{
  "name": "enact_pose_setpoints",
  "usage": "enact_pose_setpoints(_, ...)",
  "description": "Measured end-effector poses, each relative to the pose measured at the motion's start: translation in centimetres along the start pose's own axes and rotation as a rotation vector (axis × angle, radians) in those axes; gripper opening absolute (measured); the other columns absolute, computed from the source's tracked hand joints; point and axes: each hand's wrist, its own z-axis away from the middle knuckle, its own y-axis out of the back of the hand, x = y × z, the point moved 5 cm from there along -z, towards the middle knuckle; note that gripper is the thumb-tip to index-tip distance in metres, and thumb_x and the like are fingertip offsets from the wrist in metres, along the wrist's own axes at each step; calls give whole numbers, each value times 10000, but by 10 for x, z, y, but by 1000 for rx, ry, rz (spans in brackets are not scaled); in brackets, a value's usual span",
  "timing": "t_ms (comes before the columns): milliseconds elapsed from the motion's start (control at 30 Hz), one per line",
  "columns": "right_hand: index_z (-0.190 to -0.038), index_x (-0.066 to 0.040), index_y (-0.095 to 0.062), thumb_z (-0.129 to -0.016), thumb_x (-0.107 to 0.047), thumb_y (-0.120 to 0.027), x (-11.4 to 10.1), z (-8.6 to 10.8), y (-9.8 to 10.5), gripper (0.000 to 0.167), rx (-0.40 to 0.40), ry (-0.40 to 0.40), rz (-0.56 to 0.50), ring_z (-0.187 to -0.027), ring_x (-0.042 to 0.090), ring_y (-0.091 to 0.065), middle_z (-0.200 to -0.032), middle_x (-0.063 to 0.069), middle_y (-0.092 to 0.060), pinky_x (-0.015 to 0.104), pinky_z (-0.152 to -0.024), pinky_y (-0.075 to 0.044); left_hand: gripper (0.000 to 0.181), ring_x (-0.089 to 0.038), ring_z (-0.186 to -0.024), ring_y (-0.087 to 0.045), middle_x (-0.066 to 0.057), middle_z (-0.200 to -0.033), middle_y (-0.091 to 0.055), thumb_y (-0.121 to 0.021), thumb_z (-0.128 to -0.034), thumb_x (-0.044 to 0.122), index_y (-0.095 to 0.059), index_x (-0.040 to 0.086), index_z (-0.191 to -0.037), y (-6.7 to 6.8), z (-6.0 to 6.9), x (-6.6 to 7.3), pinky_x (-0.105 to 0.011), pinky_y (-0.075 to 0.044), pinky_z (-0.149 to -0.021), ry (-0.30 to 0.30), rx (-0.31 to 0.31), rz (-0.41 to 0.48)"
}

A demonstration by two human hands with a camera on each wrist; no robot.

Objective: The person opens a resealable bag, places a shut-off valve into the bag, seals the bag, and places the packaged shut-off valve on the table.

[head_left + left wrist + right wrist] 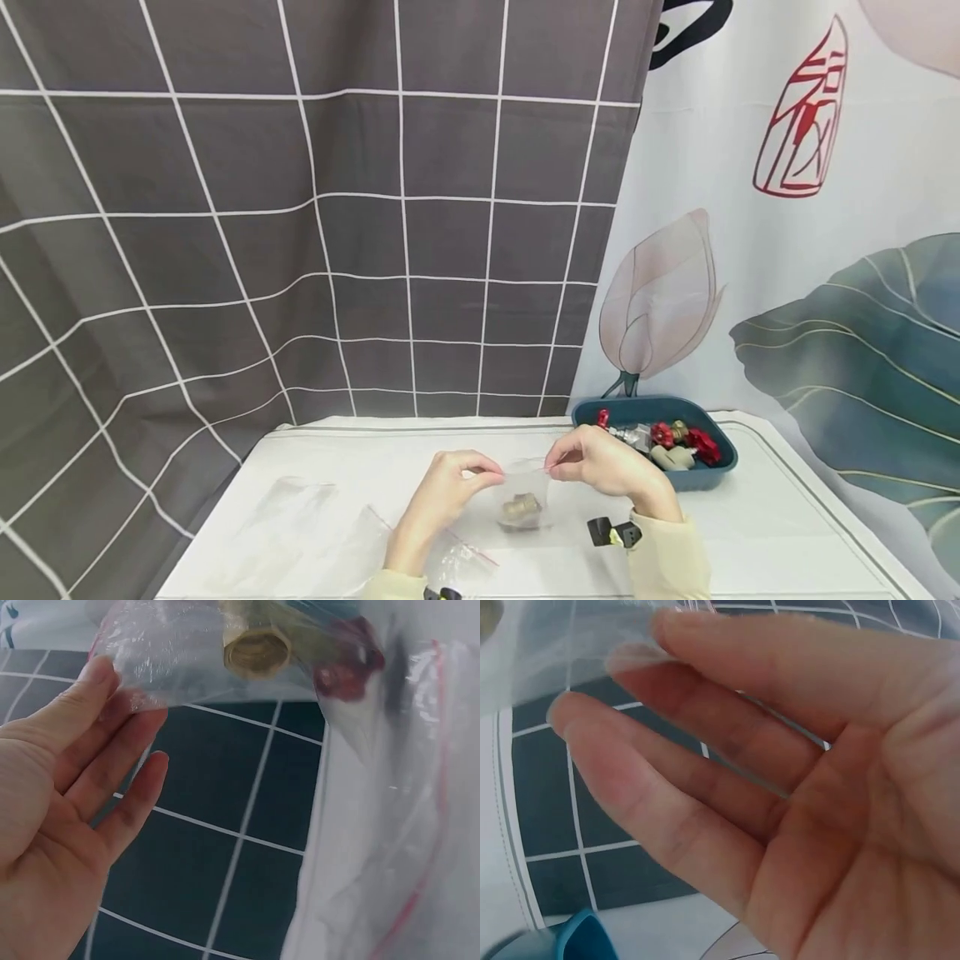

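Observation:
Between both hands hangs a clear zip bag [522, 479] with a brass threaded fitting [521, 507] at its bottom. My left hand [448, 490] pinches the bag's upper left corner between thumb and fingertips. The upper right corner is pinched by my right hand [606, 463]. In the left wrist view the brass fitting [256, 651] shows its threaded hollow end. Beside it a blurred red piece [349, 664] shows through the plastic; whether it lies inside the bag I cannot tell. In the right wrist view only an edge of the bag [536, 671] appears.
A dark teal tray [720, 482] with red, brass and pale fittings stands behind my right hand on the white table [780, 533]. Flat clear bags [288, 500] lie at the left, and one with a red zip strip [476, 554] lies near my left wrist. Grid-patterned curtain [450, 308] hangs behind.

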Motion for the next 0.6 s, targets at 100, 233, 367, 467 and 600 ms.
enact_pose_setpoints(100,-881,-142,-761,-861,-88,-731,2,0,-1,65,-5,0,-37,-747,66,-613,-832,-104,-692,269,-663,-523,163,-52,-877,-666,126,-913,-721,-692,-888,321,-761,178,-923,3,0,7,-336,-532,-846,-32,13,-33)
enact_pose_setpoints(233,-848,-148,-751,-857,-107,-748,5,-3,-3,42,6,0,-72,-745,80,-614,-817,-80,-692,274,-665,-524,152,-45,-854,-663,99,-914,-726,-693,-891,287,-755,154,-929,5,-1,11,-309,-542,-821,-77,14,-69)
enact_pose_setpoints(367,-815,-154,-735,-853,-130,-756,9,-6,-8,50,7,-25,-76,-695,74,-560,-774,-72,-674,259,-618,-485,162,-55,-823,-657,74,-891,-727,-691,-899,246,-736,117,-985,3,0,5,-300,-549,-785,-80,10,-96)
enact_pose_setpoints(467,-800,-154,-724,-847,-131,-760,12,-8,-10,64,13,-36,-59,-667,69,-530,-746,-78,-657,252,-587,-460,218,-80,-830,-664,70,-881,-725,-686,-904,252,-712,114,-1070,3,2,-1,-315,-550,-786,-56,10,-96)
enact_pose_setpoints(600,-788,-158,-709,-838,-100,-759,13,-10,-11,91,27,-27,-29,-660,65,-542,-730,-89,-647,252,-584,-468,264,-98,-857,-673,78,-909,-724,-673,-910,302,-700,124,-1104,5,4,-9,-353,-554,-805,8,-2,-57)
